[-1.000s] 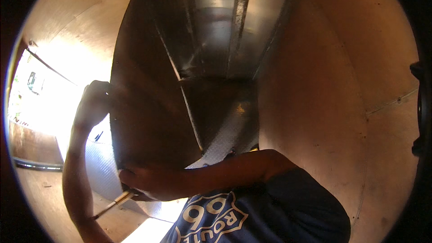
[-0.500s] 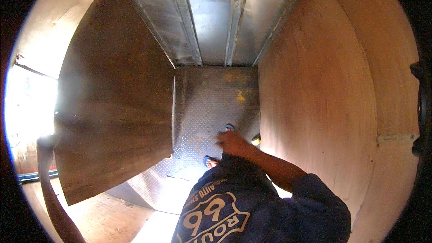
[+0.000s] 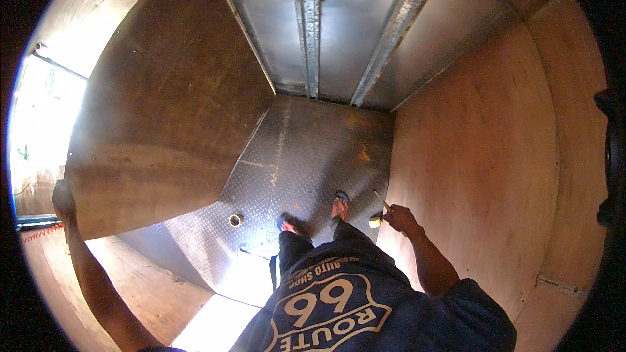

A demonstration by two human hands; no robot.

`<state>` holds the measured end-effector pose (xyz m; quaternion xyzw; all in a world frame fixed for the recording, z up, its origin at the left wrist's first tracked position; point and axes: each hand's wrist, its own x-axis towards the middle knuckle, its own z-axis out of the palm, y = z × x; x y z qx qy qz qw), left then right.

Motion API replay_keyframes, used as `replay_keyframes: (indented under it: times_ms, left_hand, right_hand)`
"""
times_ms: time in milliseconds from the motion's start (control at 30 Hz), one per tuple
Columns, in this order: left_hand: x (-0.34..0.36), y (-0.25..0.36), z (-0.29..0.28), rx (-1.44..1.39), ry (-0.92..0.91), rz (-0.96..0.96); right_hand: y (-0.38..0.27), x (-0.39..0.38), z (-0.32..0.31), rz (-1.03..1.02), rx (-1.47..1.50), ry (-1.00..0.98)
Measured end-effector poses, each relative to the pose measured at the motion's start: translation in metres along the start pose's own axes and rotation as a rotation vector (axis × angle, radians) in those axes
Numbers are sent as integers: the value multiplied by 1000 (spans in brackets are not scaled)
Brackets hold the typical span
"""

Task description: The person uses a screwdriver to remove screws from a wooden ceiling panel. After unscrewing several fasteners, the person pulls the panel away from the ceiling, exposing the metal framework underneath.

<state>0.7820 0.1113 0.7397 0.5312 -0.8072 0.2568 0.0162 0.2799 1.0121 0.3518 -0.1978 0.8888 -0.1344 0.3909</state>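
A large brown plywood panel [image 3: 163, 111] stands on the left, tilted across the view. At its outer lower edge my left hand [image 3: 63, 201] is closed, gripping the board with the arm stretched out. My right hand [image 3: 403, 220] is closed around a thin, light-coloured stick [image 3: 382, 201], pencil-like in shape, held out near the right wall. Below that hand, a small yellow-and-black block [image 3: 375, 222] rests by the foot of the wall; its kind is unclear.
Plywood lines the right wall [image 3: 469, 156]. Ribbed sheet metal [image 3: 352, 19] forms the far wall. On the diamond-plate floor [image 3: 306, 150] lies a tape roll [image 3: 235, 220], left of my sandalled feet. A bright opening [image 3: 45, 124] and a red coiled cord [image 3: 42, 233] are at far left.
My right hand has moved rightward from in front of my body, and the stick now shows. The panel's lower edge has shifted up and left, uncovering the tape roll. The view has turned somewhat.
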Motion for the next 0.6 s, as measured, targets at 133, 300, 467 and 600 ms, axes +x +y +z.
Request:
replay_keyframes:
  times_ms: [133,300,467,600]
  left_hand:
    - [16,15,-10,-307,8,-154]
    - [37,37,-13,-489,169,9]
    - [74,18,5,-479,90,212]
    - [93,-16,26,-363,-69,112]
  right_hand:
    - [-29,2,8,-127,-119,-65]
    - [-74,0,24,251,96,-126]
    - [-93,4,73,134,88,-84]
    - [-128,6,90,296,235,-65]
